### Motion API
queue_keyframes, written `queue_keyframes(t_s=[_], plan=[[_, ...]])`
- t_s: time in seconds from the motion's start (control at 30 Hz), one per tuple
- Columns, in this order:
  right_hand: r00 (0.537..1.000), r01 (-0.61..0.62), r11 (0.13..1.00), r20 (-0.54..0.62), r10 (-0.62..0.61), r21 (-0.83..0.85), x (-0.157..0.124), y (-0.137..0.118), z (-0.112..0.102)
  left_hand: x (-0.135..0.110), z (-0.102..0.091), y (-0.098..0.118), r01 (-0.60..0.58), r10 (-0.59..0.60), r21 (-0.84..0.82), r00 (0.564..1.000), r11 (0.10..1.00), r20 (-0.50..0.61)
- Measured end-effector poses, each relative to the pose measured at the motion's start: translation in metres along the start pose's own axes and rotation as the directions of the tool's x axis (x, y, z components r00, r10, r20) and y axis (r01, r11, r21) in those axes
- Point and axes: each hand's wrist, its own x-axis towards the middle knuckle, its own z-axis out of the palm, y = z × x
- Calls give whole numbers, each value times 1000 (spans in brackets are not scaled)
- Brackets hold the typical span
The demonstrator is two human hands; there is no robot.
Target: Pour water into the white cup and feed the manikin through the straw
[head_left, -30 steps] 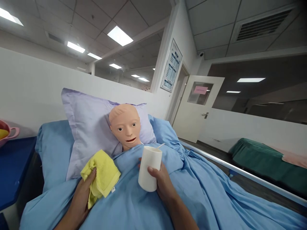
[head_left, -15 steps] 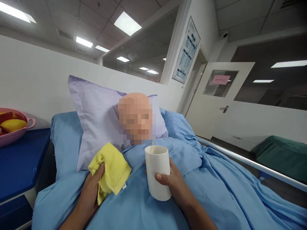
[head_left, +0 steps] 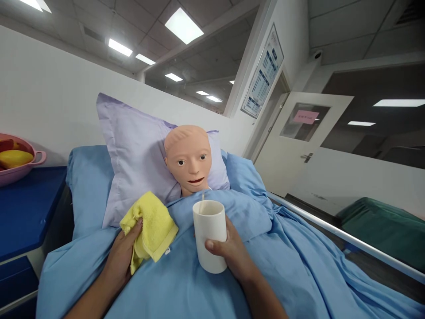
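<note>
My left hand (head_left: 123, 250) is closed on a folded yellow towel (head_left: 154, 226), its thumb on top and a small white tag hanging from the towel's edge. Wrapped around a white cup (head_left: 210, 241) is my right hand (head_left: 230, 248), thumb across the front. The cup stands nearly upright, with a thin straw or stick (head_left: 202, 199) poking above its rim; what it contains is hidden. Beyond both hands a mannequin head (head_left: 188, 157) rests on a lilac pillow (head_left: 136, 150). A blue quilt (head_left: 175, 288) covers the mannequin up to its neck.
On the left, a pink basin (head_left: 20, 170) with yellow and red fruit-like items sits on a blue-topped cabinet (head_left: 29, 212). A pale bed rail (head_left: 348, 239) runs along the right side. Farther back are a door (head_left: 299, 141) and a green-covered object (head_left: 381, 230).
The view has tilted and shifted slightly. The cup and my right hand appear a little farther left and higher; the towel stays in my left hand.
</note>
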Motion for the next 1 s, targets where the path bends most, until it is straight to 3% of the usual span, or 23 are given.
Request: queue_keyframes(t_s=[0.7,1.0], plan=[[1000,-8,984,-28,13,178,3,-8,1,-6,5,2,-1,4,99,1000,995,-30],[993,-30,975,-102,53,222,5,-8,4,-5,3,0,-11,14,98,999,995,-31]])
